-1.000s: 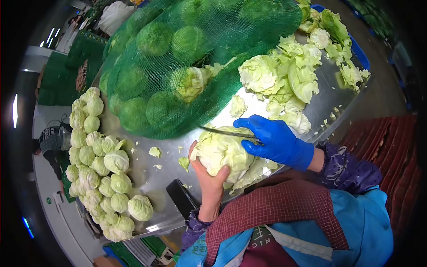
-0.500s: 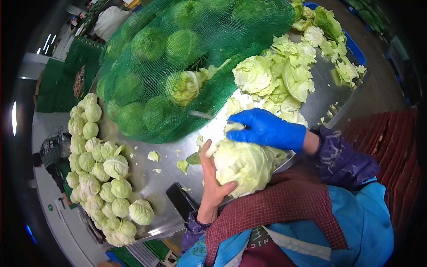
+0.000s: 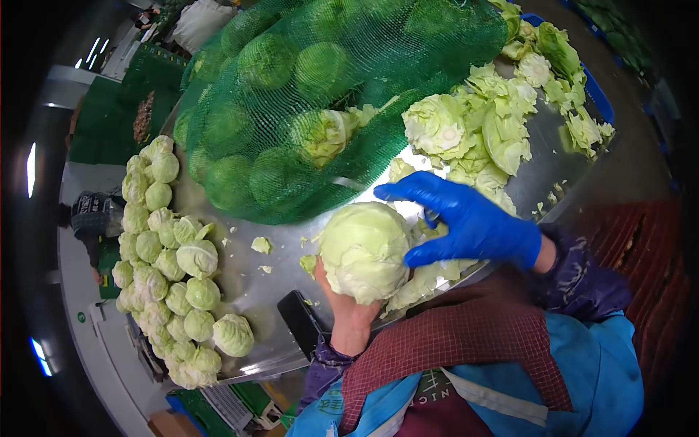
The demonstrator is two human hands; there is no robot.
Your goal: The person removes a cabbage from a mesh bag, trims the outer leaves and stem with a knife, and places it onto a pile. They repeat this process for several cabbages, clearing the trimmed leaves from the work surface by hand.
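A pale green cabbage rests in my bare left hand, whose palm is under its lower side; most of the fingers are hidden behind the head. My right hand, in a blue glove, is spread open just right of the cabbage, thumb near its edge, with nothing held. Loose pale leaves lie beneath and beside the right hand. Beyond both hands, a green net bag full of cabbages covers much of the metal table.
Stripped leaves are heaped at the back right, near a blue crate. Many trimmed cabbages are piled along the left edge. A dark phone-like object lies by the near edge. Another person is at far left.
The cabbage has shifted up and left and now shows a smooth round side. My right hand has come off it and opened. My left hand has moved from its side to underneath.
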